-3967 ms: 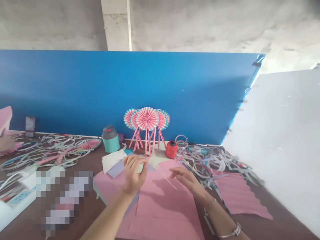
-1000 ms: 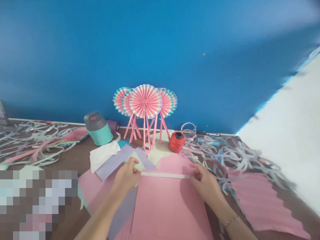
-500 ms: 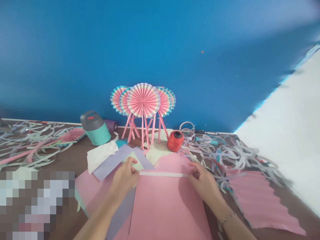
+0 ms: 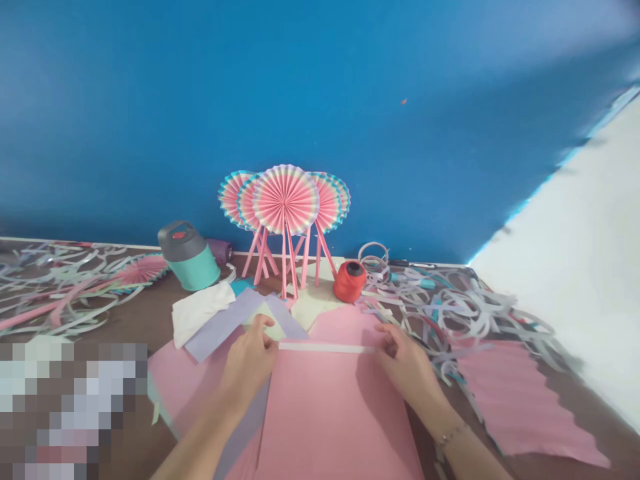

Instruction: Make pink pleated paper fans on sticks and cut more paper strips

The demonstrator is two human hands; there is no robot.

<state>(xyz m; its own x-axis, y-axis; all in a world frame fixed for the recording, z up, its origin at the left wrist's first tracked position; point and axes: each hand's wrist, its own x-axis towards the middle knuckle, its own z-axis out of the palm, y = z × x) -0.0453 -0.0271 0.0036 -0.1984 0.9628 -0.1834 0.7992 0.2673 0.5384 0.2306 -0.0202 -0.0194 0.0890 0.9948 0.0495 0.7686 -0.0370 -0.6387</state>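
Observation:
A white strip [image 4: 327, 348] lies straight across the top edge of a large pink sheet [image 4: 340, 413]. My left hand [image 4: 253, 350] pinches the strip's left end, fingers curled together. At its right end my right hand [image 4: 400, 350] does the same, with a bracelet on the wrist. Under and left of the pink sheet are lavender paper [image 4: 220, 327] and more pink paper [image 4: 190, 383]. A folded white cloth or tissue [image 4: 203, 312] rests beside the lavender piece.
Pink pleated paper fans [image 4: 286, 200] stand against the blue wall. Around them are a teal container [image 4: 197, 265], a red spool [image 4: 349, 281] and a purple object [image 4: 219, 251]. Paper strips [image 4: 470, 307] heap on both sides. A creased pink sheet [image 4: 530, 400] lies right.
The view has shifted very slightly. Both hands keep their places at the ends of the white strip.

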